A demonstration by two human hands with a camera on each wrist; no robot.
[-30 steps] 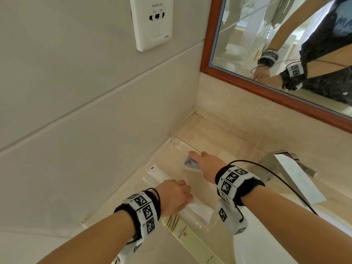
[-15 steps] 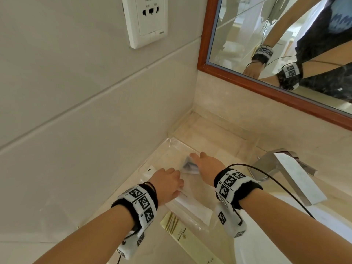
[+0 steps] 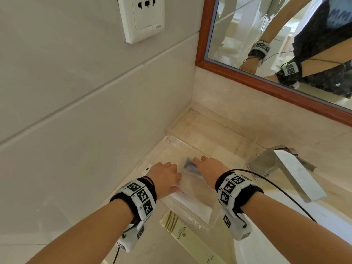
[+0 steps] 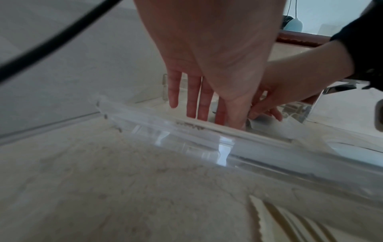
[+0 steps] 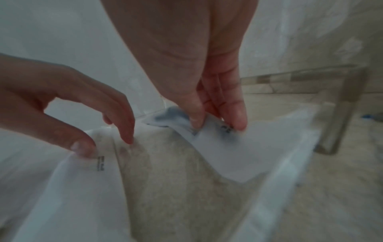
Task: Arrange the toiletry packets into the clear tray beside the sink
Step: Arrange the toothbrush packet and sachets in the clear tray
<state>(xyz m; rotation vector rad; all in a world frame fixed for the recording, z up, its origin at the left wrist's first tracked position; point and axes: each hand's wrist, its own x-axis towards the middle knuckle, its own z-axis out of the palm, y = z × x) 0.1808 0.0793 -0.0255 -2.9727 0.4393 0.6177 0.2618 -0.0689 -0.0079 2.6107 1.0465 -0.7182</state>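
A clear tray (image 3: 169,138) sits on the marble counter in the corner, left of the sink; both hands are inside it. My right hand (image 3: 196,161) pinches a small white packet with blue print (image 3: 188,165) between thumb and fingers (image 5: 238,121), and its free end lies on the tray floor. My left hand (image 3: 164,169) has nearly straight fingers (image 4: 193,98). Its thumb presses on a long white packet (image 3: 190,201) that lies along the tray's left side. A cream packet with gold stripes (image 3: 182,235) lies on the counter in front of the tray.
A chrome faucet (image 3: 282,168) stands right of the tray, with the white sink basin (image 3: 285,235) below it. The tiled wall with a socket (image 3: 142,18) runs close along the left. A framed mirror (image 3: 247,77) hangs behind.
My left hand has slid forward along the long white packet, deeper into the tray. The right hand has kept its pinch on the blue-printed packet at about the same spot.
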